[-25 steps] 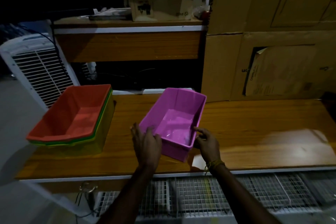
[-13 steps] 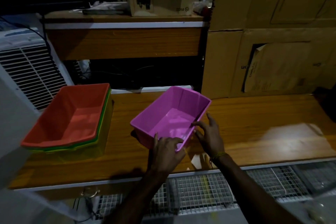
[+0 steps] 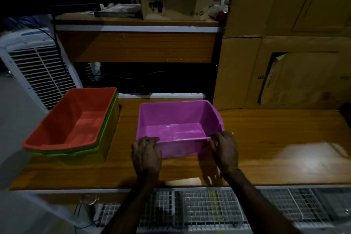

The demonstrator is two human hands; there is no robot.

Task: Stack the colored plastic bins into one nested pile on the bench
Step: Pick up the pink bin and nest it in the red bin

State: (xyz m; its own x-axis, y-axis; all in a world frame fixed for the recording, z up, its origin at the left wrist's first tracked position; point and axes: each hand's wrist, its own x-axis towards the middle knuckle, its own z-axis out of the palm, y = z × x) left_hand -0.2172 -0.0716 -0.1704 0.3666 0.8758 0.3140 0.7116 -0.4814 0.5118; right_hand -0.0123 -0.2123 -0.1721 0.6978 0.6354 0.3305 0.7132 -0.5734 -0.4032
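My left hand (image 3: pixel 146 153) and right hand (image 3: pixel 224 150) each pinch a near corner of the purple bin (image 3: pixel 178 129), fingers curled over its rim, so both are closed on it. It sits on the bench (image 3: pixel 266 138), just right of the pile (image 3: pixel 76 125), where an orange bin tops green and yellow ones. I reckon a grip this close to one edge could let the far end tip or catch the pile's rim when lifted across. The light is dim; I can't count the nested bins for sure, and whether the purple base is fully down is unclear.
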